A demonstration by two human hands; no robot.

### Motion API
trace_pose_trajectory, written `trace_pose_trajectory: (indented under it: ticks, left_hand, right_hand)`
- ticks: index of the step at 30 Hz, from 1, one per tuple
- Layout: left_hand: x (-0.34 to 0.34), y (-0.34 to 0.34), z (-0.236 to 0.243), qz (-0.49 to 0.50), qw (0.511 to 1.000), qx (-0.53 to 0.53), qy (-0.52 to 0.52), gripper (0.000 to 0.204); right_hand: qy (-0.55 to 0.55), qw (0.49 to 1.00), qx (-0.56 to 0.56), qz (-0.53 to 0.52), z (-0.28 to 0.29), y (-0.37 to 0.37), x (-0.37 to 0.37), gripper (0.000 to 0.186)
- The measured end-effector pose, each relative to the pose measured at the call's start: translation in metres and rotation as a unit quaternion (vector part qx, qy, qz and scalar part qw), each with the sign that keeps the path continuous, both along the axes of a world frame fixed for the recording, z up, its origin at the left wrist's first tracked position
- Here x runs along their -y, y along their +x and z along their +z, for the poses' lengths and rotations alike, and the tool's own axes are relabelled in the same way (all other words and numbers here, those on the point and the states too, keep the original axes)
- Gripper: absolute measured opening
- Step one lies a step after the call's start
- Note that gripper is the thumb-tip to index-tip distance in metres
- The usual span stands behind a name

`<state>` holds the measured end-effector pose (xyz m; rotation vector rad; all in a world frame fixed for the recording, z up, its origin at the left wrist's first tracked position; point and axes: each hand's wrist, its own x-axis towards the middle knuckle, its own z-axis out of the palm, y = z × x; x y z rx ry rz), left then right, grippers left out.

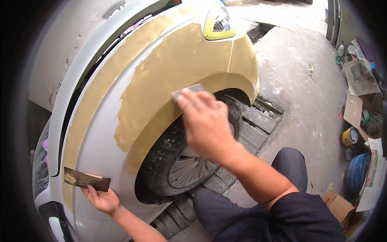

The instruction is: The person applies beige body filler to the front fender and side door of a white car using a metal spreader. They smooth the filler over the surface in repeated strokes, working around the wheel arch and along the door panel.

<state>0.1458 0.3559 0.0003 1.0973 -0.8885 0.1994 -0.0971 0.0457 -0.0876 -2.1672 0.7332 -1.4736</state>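
Observation:
A white car fender (99, 121) carries broad, uneven tan patches of filler (161, 64) around the wheel arch and along the upper edge. Yellow tape (209, 30) frames the lamp at its far end. My right hand (205, 125) holds a flat, light-coloured spreader (193, 87) against the tan surface just above the arch, fingertips pressed on it. My left hand (100, 197), lower left, holds a dark rectangular plate (92, 182) with a tan smear on it, beside the fender. Below the arch is the black tyre (157, 169) with a spoked wheel.
My knees (290, 161) are bent beside the wheel. A drain grating (254, 117) runs under the car on the concrete floor (290, 72). Along the right wall lie papers (356, 78), cardboard (338, 205), a yellow can (350, 137) and a blue container (356, 173).

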Motion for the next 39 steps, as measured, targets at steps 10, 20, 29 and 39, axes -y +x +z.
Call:
trace_pose_trajectory:
  ticks: [10, 20, 29, 39]
  left_hand:
    - [0.006, -0.005, 0.001, 0.044, 0.999, -0.013, 0.002, 0.05]
    - [0.002, -0.001, -0.001, 0.051, 0.999, 0.006, 0.005, 0.049]
    - [0.006, -0.004, 0.002, 0.033, 0.999, 0.012, 0.012, 0.048]
    - [0.006, -0.006, 0.002, 0.037, 0.999, -0.007, -0.005, 0.047]
  right_hand:
    - [0.022, 0.998, 0.055, -0.008, -0.026, -0.009, 0.012, 0.046]
    - [-0.052, 0.998, 0.016, 0.014, -0.042, 0.025, -0.047, 0.049]
    - [-0.007, 0.997, 0.068, -0.046, -0.045, -0.006, 0.016, 0.045]
    - [-0.023, 0.998, 0.04, 0.048, -0.063, 0.005, -0.024, 0.051]
